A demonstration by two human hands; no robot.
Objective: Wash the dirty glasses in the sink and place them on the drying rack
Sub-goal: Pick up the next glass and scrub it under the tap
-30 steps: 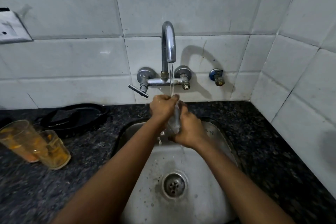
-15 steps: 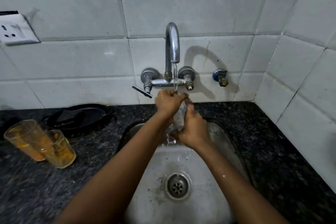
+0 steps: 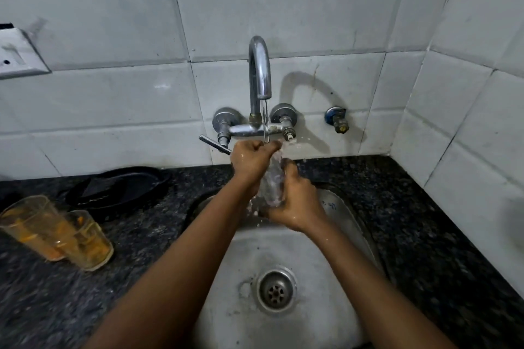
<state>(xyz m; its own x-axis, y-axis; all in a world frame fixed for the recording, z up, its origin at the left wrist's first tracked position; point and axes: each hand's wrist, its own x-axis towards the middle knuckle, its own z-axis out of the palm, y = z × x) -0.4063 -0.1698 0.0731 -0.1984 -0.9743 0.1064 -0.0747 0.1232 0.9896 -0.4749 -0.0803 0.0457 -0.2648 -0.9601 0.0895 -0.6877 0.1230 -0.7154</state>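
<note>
Steel sink (image 3: 286,317) set in dark stone counter (image 3: 411,229), tap (image 3: 259,71) running. Counter, left of basin: two dirty glasses (image 3: 56,232) touching, orange residue inside, not yet washed. Over the basin, under the stream: one clear glass (image 3: 272,183) mid-rinse, held between both hands. Left hand (image 3: 251,161) curled over its upper end, fingers apparently at or inside the mouth (blurred by water, cannot be sure). Right hand (image 3: 296,201) wraps the lower body and base. No drying rack in view, so nothing visibly racked. Judgement: early; first glass in wash, two waiting.
</note>
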